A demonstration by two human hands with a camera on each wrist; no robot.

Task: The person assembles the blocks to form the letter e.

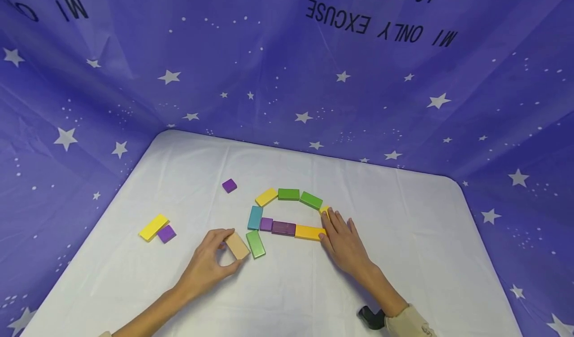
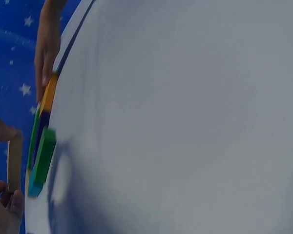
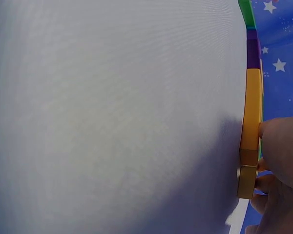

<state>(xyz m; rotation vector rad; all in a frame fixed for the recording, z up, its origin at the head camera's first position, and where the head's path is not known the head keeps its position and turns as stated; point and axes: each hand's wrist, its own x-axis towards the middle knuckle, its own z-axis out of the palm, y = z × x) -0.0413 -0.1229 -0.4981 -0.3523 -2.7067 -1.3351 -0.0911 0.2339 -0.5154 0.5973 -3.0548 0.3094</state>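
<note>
Green blocks (image 1: 288, 194): three. Purple cubes (image 1: 266, 224): three. Teal block (image 1: 255, 218): one. Hands (image 1: 204, 267) (image 1: 345, 245): two.

A tan block (image 1: 237, 246) is pinched by the left hand (image 1: 204, 267) just beside a light green block (image 1: 256, 244). The right end of an orange block (image 1: 308, 233) is touched by the right hand (image 1: 345, 245). This block is aligned with a dark purple block (image 1: 283, 228) and a small purple block (image 1: 266, 224); beyond them, an arch of coloured blocks (image 1: 288, 194) is laid.

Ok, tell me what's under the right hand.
A yellow block sticks out from under the right hand, which touches the orange block. The right wrist view shows a brownish block beside it, maybe that yellow one. What the palm covers is hidden.
</note>
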